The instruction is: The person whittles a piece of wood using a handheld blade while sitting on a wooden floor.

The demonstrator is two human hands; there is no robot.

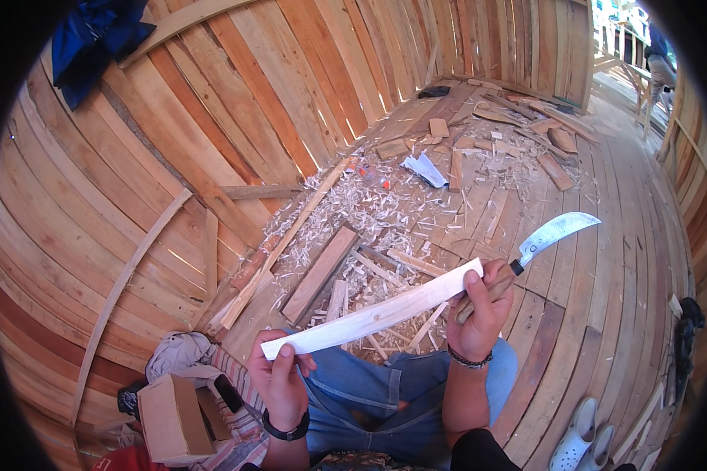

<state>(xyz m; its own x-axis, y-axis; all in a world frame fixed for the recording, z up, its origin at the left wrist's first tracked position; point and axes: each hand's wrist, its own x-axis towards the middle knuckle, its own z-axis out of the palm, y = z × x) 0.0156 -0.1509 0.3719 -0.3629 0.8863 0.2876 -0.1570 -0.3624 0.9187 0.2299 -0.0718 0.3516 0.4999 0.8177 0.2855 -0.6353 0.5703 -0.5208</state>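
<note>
A long, pale, flat strip of wood slants up to the right above my lap, held at both ends. My left hand pinches its lower left end, thumb on top. At the upper right end, my right hand presses the strip with its thumb. That same hand also grips the wooden handle of a curved knife, whose blade points up and to the right, away from the strip. Part of the handle is hidden by my fingers.
Wood shavings and offcuts litter the plank floor ahead. Beside my left knee are a cardboard box and a dark phone on a striped cloth. Pale clogs stand at lower right. A person is outside the far opening.
</note>
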